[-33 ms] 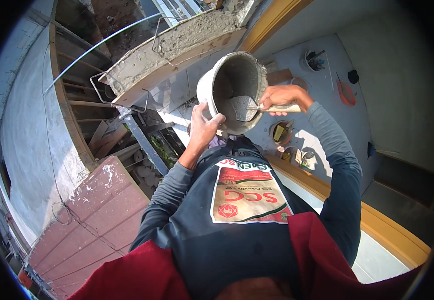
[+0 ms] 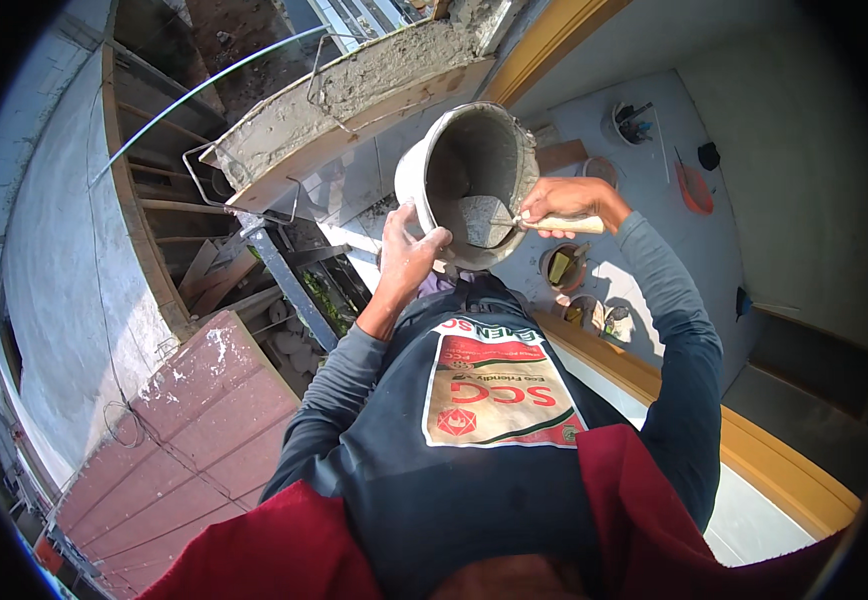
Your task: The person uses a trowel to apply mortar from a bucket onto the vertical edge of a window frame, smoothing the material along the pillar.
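Observation:
A pale, mortar-smeared bucket (image 2: 413, 178) is tilted so that its mouth faces right and toward me. My left hand (image 2: 409, 252) grips the near-left side of its rim, thumb and fingers closed on the edge. In my right hand (image 2: 572, 200) is the wooden handle of a trowel, with the fingers wrapped round it. The grey trowel blade (image 2: 483, 222) reaches into the bucket's mouth, close to the inner wall. Grey residue coats the inside; how much lies deeper is hidden in shadow.
Ahead on the left runs a rough concrete ledge (image 2: 354, 95) with bent metal rods. Below right, a floor (image 2: 674, 240) holds a tool bucket (image 2: 629, 124), a red-orange container (image 2: 694, 190) and a tub with a yellow sponge (image 2: 562, 265). A yellow frame (image 2: 784, 470) borders my right side.
The trowel has shifted very slightly, its handle end a little lower and its blade a touch further left. My left hand and the bucket stay nearly in place.

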Tool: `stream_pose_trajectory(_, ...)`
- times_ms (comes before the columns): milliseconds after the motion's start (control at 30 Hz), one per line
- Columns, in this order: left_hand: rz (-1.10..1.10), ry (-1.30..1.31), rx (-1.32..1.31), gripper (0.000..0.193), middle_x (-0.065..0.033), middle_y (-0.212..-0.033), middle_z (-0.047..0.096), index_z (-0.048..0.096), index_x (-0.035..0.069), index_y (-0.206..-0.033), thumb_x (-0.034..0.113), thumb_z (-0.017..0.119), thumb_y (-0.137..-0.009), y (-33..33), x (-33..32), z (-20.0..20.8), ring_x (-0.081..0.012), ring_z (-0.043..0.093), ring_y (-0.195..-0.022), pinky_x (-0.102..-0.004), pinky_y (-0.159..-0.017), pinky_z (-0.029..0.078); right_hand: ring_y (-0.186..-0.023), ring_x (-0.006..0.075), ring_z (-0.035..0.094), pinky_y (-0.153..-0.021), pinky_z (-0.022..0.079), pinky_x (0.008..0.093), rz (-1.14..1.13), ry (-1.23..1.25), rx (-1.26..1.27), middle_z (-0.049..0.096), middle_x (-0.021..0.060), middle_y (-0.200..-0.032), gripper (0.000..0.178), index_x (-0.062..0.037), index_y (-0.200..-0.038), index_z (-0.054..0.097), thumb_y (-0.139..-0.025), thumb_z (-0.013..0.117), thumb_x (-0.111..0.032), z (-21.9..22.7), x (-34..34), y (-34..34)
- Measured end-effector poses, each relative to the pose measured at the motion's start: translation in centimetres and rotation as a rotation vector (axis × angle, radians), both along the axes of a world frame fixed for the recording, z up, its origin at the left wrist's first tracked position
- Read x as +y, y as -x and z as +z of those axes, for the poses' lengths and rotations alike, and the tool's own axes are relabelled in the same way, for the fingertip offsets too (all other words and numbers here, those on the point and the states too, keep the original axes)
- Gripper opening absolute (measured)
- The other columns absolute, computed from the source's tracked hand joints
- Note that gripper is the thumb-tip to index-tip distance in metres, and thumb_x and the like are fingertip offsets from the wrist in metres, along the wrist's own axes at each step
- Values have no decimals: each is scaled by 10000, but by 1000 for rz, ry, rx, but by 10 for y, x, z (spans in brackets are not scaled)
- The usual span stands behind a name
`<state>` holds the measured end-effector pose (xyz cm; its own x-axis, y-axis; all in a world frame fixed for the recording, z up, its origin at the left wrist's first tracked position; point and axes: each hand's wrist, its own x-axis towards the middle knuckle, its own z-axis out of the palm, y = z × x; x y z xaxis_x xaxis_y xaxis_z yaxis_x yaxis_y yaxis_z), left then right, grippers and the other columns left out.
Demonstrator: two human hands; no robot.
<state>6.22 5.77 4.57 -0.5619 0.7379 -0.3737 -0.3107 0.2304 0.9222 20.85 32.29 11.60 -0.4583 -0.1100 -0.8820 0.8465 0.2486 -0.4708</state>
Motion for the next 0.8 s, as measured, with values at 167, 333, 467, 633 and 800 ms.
stream_pose_trajectory(167,70,-183,-182,462,-104,-995,674,563,-32,-1225,-41,626,-768,14,-11,43,-161,681,-751,-279,-587,600,-531,92,560,-418,454,226,-504,349,216,607,60,-741,297,44,-1126,630,-968,577,-202,23,-20,-31)
stream_pose_trajectory(333,132,-225,-276,497,-116,-1022,673,536,-23,-1267,-50,606,-775,29,-30,63,-167,681,-790,-272,-568,605,-550,81,550,-435,454,220,-357,148,365,589,51,-754,289,43,-1167,591,-988,531,-176,80,-34,-16)
stream_pose_trajectory(467,135,-269,-342,467,-114,-1067,677,559,-20,-1234,-48,604,-770,41,-44,77,-162,684,-825,-285,-614,615,-552,82,550,-443,457,222,-289,86,465,583,58,-786,308,51,-1182,579,-1015,501,-196,142,-49,-4)
stream_pose_trajectory(633,170,-292,-347,433,-103,-973,699,576,-33,-1198,-64,594,-766,56,-61,74,-144,684,-712,-254,-562,606,-541,77,545,-434,446,219,-374,109,487,581,51,-796,343,48,-1204,566,-1024,461,-225,221,-78,13)
stream_pose_trajectory(800,182,-299,-370,428,-106,-989,696,578,-32,-1193,-72,591,-767,59,-74,78,-147,695,-739,-251,-564,609,-454,133,545,-366,455,245,-600,394,613,574,130,-748,424,120,-1189,536,-1011,481,-261,253,-88,35)
